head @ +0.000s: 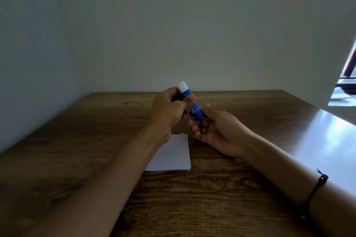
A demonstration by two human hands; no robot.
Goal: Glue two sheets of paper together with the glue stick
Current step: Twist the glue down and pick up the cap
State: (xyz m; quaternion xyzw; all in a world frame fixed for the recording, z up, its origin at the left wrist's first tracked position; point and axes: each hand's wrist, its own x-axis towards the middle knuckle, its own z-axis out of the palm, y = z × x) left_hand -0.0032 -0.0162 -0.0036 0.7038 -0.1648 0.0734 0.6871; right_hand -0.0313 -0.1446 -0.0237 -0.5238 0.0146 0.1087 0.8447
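A blue glue stick (196, 108) with a white top end is held tilted above the wooden table (77, 140), white end up and to the left. My left hand (169, 113) grips its upper part near the white end. My right hand (213, 131) holds its lower blue end with the fingertips, palm turned up. White paper (173, 156) lies flat on the table just below my hands, partly hidden by my left forearm. I cannot tell whether it is one sheet or two.
A plain wall stands right behind the table's far edge. The table's right side is glossy with window glare (331, 140). At the far right, beyond a wall corner, a bright opening (344, 90) shows. A dark cord bracelet (319, 181) is on my right forearm.
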